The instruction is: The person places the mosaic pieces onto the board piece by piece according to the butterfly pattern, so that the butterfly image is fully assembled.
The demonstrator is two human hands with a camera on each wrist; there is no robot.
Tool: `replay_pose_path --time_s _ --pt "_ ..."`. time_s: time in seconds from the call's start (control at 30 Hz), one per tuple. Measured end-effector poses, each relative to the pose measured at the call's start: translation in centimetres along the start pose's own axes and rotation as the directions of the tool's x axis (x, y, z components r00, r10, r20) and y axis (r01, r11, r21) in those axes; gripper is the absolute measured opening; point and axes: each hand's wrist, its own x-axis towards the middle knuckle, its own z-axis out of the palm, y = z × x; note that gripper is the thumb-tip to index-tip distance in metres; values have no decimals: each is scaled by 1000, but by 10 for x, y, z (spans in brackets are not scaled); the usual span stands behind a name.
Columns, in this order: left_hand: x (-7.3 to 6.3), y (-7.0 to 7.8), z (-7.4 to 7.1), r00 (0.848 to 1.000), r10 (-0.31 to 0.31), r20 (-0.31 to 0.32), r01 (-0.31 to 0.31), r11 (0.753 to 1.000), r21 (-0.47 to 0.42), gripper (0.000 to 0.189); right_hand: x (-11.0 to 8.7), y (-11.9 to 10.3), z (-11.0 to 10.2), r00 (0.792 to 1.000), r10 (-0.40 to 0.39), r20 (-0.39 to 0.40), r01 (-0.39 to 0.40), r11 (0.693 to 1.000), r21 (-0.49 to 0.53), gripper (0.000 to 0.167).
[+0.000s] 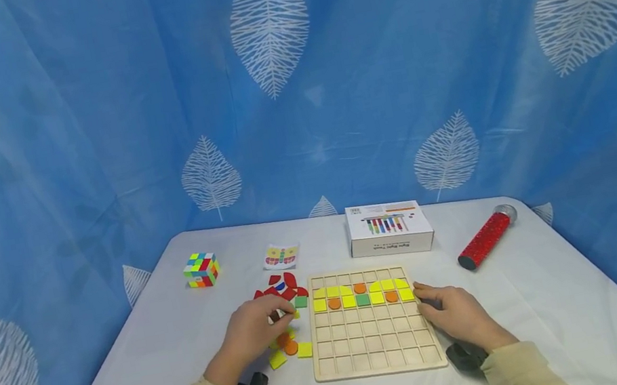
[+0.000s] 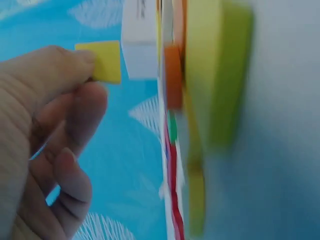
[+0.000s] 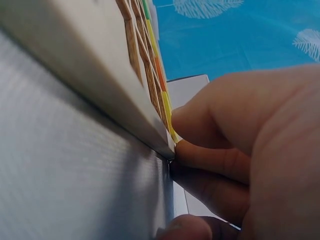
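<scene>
My left hand pinches a small yellow square tile between thumb and index finger, above the loose pieces left of the board. The other fingers are loosely curled in the left wrist view. A wooden grid board lies flat on the table, two of its upper rows holding yellow, orange and green pieces. My right hand holds the board's right edge. In the right wrist view the thumb is at the rim beside a yellow tile, with fingers against the board's side.
Red pieces, orange discs and yellow squares lie loose left of the board. Farther back are a puzzle cube, a picture card and a white box. A red microphone-like tube lies right.
</scene>
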Motion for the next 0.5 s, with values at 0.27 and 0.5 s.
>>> replay_pose_path --time_s 0.27,0.5 --pt "7 16 21 986 166 8 -167 985 45 18 1 0 -1 1000 -11 -9 11 1000 14 44" --pt "11 17 31 979 193 73 -199 976 87 17 0 0 2 1000 -2 -20 2 1000 19 44"
